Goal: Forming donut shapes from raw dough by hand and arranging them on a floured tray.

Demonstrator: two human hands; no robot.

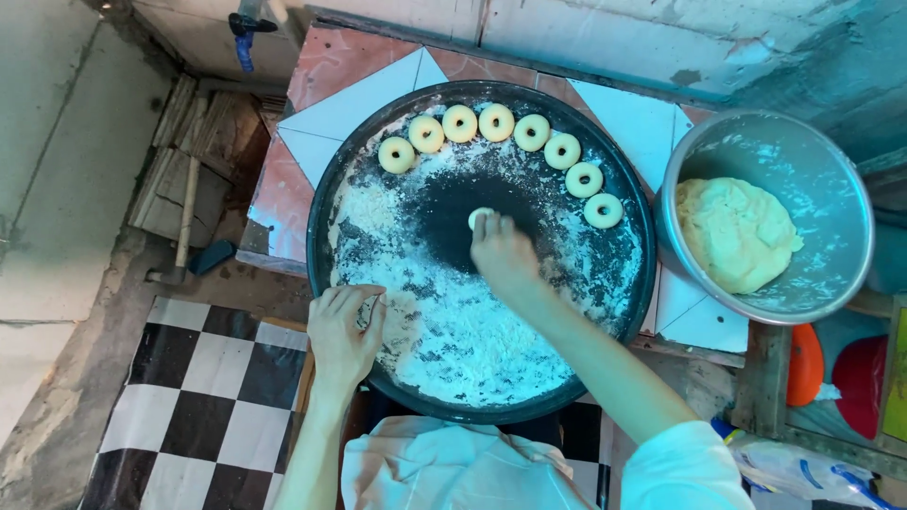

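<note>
Nearest the viewer, the person's white garment [453, 467] fills the lower edge, above a black-and-white chequered floor [203, 406]. The left hand [345, 331] rests on the near rim of a large round dark tray [326, 170], its fingers curled loosely inward; whether it pinches anything cannot be told. The right hand [503, 253] reaches to the tray's centre, fingertips pressed down on a small piece of dough [479, 217] that lies on a bare dark patch. Loose white flour [463, 331] covers most of the tray floor, thickest on the near half. Along the far rim, eight pale dough rings [495, 122] lie in an arc, each just beside the next and none stacked. To the right, touching or just beside the tray, stands a metal bowl [812, 161] holding a lump of pale dough [735, 231] against its near wall, with flour dusting its inside. Tray and bowl sit on a surface of white and reddish tiles [350, 90]. Beyond lies a rough plaster wall [614, 28]. At left, on the ground, a hammer [179, 236] lies beside stacked boards.
</note>
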